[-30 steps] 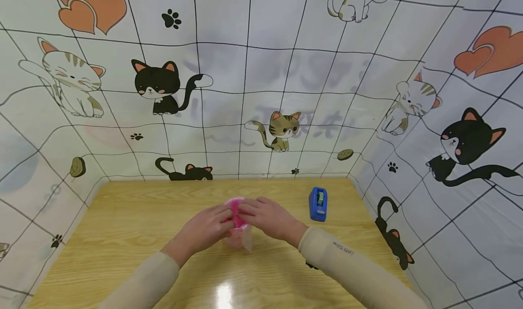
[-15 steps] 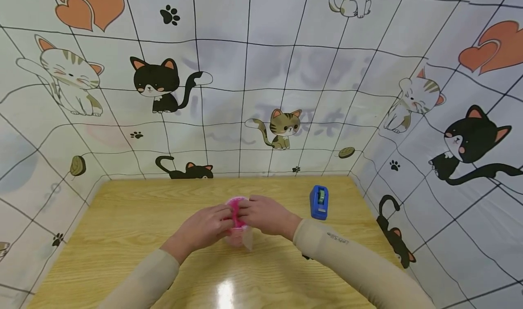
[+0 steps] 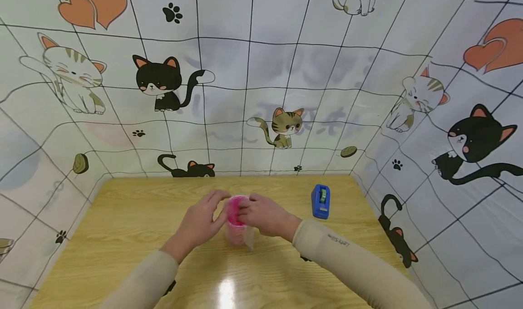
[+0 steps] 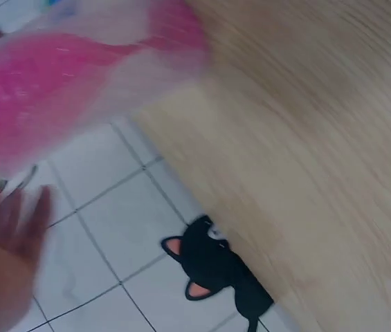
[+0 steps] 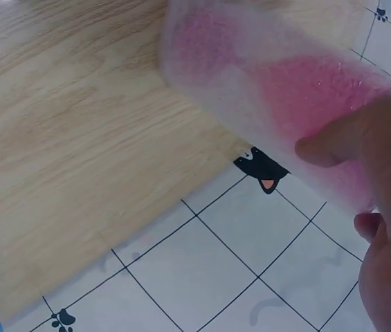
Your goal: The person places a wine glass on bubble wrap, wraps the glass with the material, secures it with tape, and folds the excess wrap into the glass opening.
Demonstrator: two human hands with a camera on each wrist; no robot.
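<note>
A pink object wrapped in translucent bubble wrap (image 3: 237,234) stands upright on the wooden table, like a tall roll with an open top. A loose pale flap hangs at its lower right. What the pink object is cannot be told through the wrap. My right hand (image 3: 269,216) grips the top of the roll; in the right wrist view its thumb (image 5: 330,142) presses the outside while other fingers curl at the rim. To the left, my left hand (image 3: 202,218) has its fingers and thumb spread beside the rim. The left wrist view shows that hand (image 4: 5,270) blurred, apart from the wrap.
A blue tape dispenser (image 3: 320,202) with a roll of tape stands at the back right of the table (image 3: 139,227). White cloth walls (image 3: 229,73) printed with cats and grid lines rise behind and at both sides. Light glares on the table's front part.
My left hand has come off the bubble-wrapped object, moving left with its fingers opening out. The right hand stays at the top of the roll, which still stands in place.
</note>
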